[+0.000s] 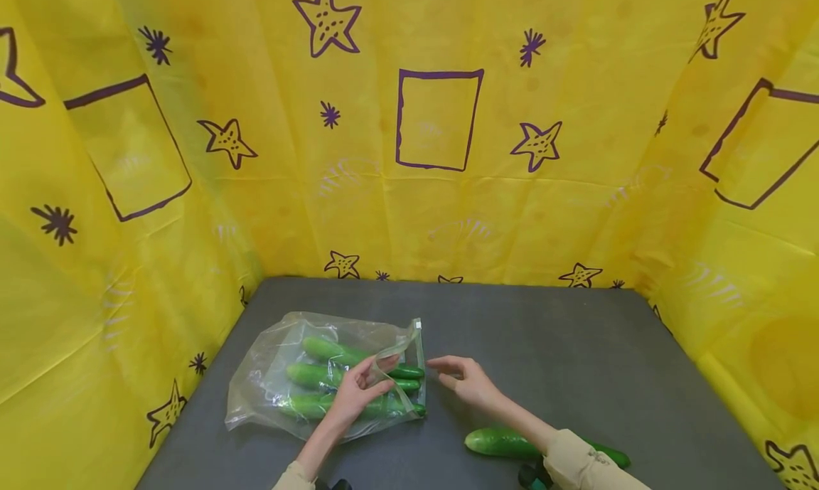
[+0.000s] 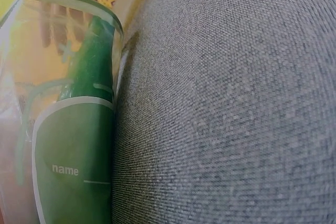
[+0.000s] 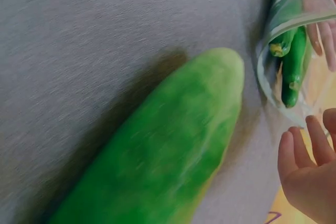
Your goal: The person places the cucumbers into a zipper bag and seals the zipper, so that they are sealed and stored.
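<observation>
A clear zip bag (image 1: 256, 383) lies on the table with three cucumbers (image 1: 320, 374) inside, their dark ends toward its open mouth on the right. At that mouth my left hand (image 1: 358, 390) holds the upper lip, drawn back between thumb and fingers. My right hand (image 1: 470, 383) hovers just right of the mouth, fingers loosely extended and holding nothing. Under the right forearm another cucumber (image 1: 502, 442) lies on the table, partly hidden by the sleeve; it looms large in the right wrist view. A printed "name" label (image 2: 71, 169) shows on the bag in the left wrist view.
The dark grey table (image 1: 544, 341) has yellow cloth walls (image 1: 441, 220) with purple drawings on its back and both sides. A small dark object (image 1: 534, 476) shows at the bottom edge beside the right sleeve.
</observation>
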The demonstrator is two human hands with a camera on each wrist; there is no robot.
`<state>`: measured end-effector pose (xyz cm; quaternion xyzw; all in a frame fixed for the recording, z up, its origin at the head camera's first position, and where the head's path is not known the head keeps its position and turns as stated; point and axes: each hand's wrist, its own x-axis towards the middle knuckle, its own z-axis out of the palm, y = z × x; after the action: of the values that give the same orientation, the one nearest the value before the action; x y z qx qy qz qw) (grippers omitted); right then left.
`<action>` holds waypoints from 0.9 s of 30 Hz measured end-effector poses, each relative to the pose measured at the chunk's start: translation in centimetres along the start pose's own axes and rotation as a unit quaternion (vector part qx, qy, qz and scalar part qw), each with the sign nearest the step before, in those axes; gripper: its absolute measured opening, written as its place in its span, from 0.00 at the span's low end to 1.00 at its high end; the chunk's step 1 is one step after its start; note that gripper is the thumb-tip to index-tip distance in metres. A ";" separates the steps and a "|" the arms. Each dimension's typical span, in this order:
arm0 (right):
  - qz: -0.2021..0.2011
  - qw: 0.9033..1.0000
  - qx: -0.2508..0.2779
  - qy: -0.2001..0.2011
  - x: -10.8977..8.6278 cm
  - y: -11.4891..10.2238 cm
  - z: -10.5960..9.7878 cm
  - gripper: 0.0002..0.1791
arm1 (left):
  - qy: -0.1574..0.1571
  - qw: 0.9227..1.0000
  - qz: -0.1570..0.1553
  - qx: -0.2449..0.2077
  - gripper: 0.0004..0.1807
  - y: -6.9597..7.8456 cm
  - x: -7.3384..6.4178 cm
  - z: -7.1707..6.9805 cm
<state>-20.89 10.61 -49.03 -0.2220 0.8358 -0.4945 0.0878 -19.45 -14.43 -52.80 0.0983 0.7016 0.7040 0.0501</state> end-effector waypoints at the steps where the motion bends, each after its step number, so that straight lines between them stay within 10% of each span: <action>1: 0.001 1.000 0.000 -0.003 -0.2 0.1 -0.2 0.15 | 0.002 1.000 0.002 0.002 0.31 0.0 0.0 0.0; 27: 0.039 0.994 -0.022 -0.101 -6.0 2.8 -9.3 0.22 | 0.005 1.000 -0.010 -0.009 0.35 0.3 -0.1 0.0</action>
<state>-19.80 21.82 -47.26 -0.2400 0.8411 -0.4474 0.1864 -19.30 -14.43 -52.45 0.0873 0.6961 0.7105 0.0542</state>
